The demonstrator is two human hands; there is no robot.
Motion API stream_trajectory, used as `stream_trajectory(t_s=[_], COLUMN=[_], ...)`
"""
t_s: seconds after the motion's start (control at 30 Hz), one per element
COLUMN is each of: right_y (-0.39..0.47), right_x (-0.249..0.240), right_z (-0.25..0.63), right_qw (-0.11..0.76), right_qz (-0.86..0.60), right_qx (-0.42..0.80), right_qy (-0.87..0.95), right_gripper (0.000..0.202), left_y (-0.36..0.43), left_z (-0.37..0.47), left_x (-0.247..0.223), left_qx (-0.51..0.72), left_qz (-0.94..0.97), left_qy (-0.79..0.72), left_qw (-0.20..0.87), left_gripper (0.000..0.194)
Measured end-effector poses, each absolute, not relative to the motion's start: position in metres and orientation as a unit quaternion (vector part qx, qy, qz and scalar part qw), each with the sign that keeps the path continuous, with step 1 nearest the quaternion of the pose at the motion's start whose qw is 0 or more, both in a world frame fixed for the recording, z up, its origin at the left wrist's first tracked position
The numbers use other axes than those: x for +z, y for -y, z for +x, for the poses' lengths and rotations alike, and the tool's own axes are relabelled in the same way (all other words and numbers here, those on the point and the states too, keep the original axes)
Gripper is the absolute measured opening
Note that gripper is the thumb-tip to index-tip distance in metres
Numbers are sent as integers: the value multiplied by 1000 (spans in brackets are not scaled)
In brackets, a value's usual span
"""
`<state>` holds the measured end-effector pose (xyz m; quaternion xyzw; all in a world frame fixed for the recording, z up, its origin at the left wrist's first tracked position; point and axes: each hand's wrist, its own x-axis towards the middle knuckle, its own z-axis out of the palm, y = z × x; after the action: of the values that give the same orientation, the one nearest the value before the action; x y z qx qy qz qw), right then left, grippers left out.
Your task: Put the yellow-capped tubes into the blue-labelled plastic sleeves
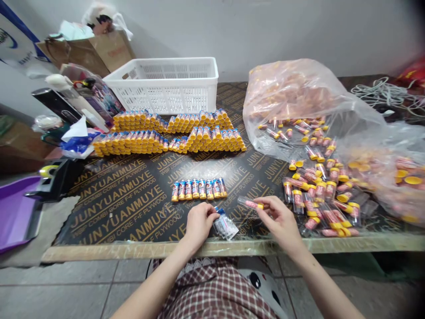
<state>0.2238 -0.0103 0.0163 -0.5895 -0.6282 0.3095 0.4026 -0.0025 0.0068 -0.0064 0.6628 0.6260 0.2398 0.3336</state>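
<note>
Right hand (279,218), four o'clock: pinching clear tube (249,204) near yellow cap; pink contents. Left hand (199,220), six o'clock: pinching clear film pieces (226,226), print illegible. Clear bag (347,106), two o'clock: yellow-capped tubes (301,129), upper ones blurred. White crate (172,83), eleven o'clock: floor hidden.

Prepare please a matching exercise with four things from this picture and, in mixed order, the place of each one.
Things:
1. white slotted basket
2. printed plastic film
3. lone pink-filled tube
4. tangled white cables

Places:
A. pinched by the right hand
B. at the back right of the picture
C. pinched by the left hand
D. near the wall, behind the stacked tubes

Right pairs: 1-D, 2-C, 3-A, 4-B.
</note>
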Motion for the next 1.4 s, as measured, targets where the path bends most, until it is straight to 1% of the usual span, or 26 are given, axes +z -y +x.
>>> stream_trajectory(t_s=[0.17, 0.23, 0.3, 0.4, 0.5, 0.57, 0.7, 0.77, 0.87, 1.13, 1.3, 1.4], right_y=[24, 27, 30, 34, 37, 40, 46, 48, 52, 56, 55, 55], right_x=[10, 10, 10, 13, 16, 17, 18, 17, 15, 8, 7, 9], right_z=[212, 209, 206, 204, 201, 199, 193, 190, 187, 185, 183, 181], right_qw=[427, 436, 443, 457, 482, 498, 520, 524, 523, 509, 501, 481], right_qz=[-592, -595, -599, -598, -581, -566, -551, -547, -541, -536, -527, -518], right_qx=[334, 336, 330, 314, 312, 316, 314, 310, 308, 260, 245, 258], right_qy=[596, 585, 580, 578, 578, 576, 573, 575, 582, 621, 641, 659], right_gripper=[15, 16, 17, 15, 11, 11, 15, 17, 23, 30, 32, 30], left_y=[0, 1, 1, -2, -6, -9, -12, -12, -14, -14, -14, -12], left_z=[-1, -1, -1, -1, -2, -2, 1, 2, 4, 4, 5, 8], left_x=[-5, -3, -1, 1, 2, 3, 8, 10, 12, 13, 14, 15], left_qx=[245, 265, 299, 350, 403, 433, 471, 480, 493, 521, 526, 525], left_qz=[686, 688, 675, 600, 467, 376, 258, 225, 180, 132, 129, 146], left_qy=[-619, -616, -609, -606, -581, -558, -534, -519, -504, -514, -517, -518], left_qw=[293, 278, 291, 389, 531, 599, 653, 670, 686, 669, 663, 659], left_gripper=[4, 7, 10, 13, 18, 24, 41, 38, 28, 33, 35, 34])
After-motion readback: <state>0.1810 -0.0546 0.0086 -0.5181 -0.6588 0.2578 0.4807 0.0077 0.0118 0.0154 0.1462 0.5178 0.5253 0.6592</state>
